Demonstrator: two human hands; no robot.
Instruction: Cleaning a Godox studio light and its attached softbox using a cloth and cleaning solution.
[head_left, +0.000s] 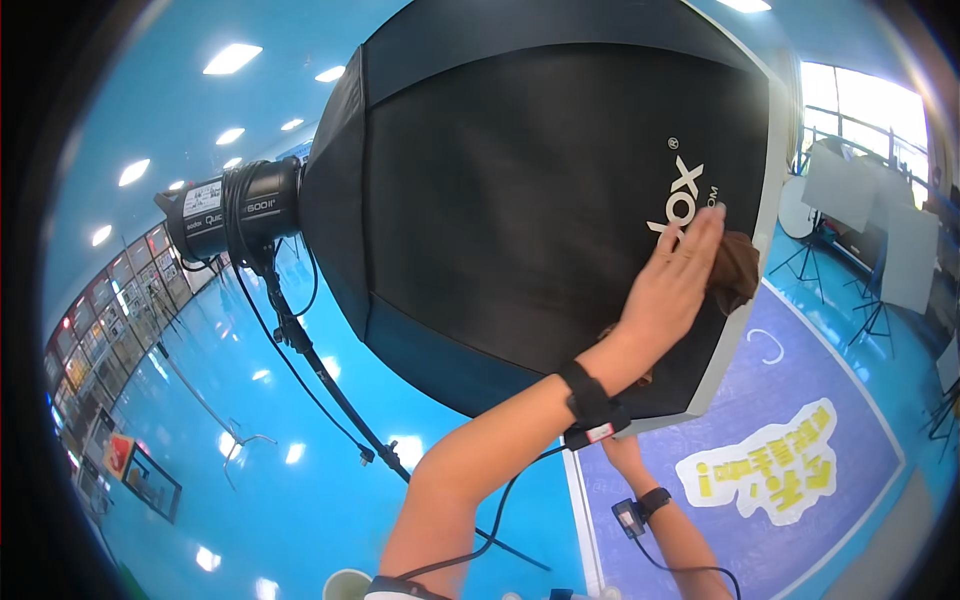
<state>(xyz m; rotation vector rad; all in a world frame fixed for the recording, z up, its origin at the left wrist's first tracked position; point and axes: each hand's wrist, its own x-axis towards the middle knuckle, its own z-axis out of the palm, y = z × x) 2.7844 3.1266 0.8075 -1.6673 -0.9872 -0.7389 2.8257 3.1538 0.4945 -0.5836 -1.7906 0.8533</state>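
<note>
A large black Godox softbox (495, 217) with a pale front rim fills the upper middle. It is fitted to a black studio flash head (236, 210) on a black light stand (319, 367). My left hand (671, 281) lies with its fingers extended over the white lettering on the softbox's side. A crumpled brown cloth (735, 271) sticks out from beneath that hand, and brown bits also show by the wrist. My right hand (621, 450) is at the softbox's lower rim; its fingers are hidden behind the softbox and the left wrist's strap.
Cables hang from the flash head and both wrist devices. A purple mat (795, 375) with a white and yellow lettered patch lies on the glossy blue floor. Reflector panels (836, 187) on stands are at the right. A metal stand (232, 439) and a dark frame (150, 480) stand left.
</note>
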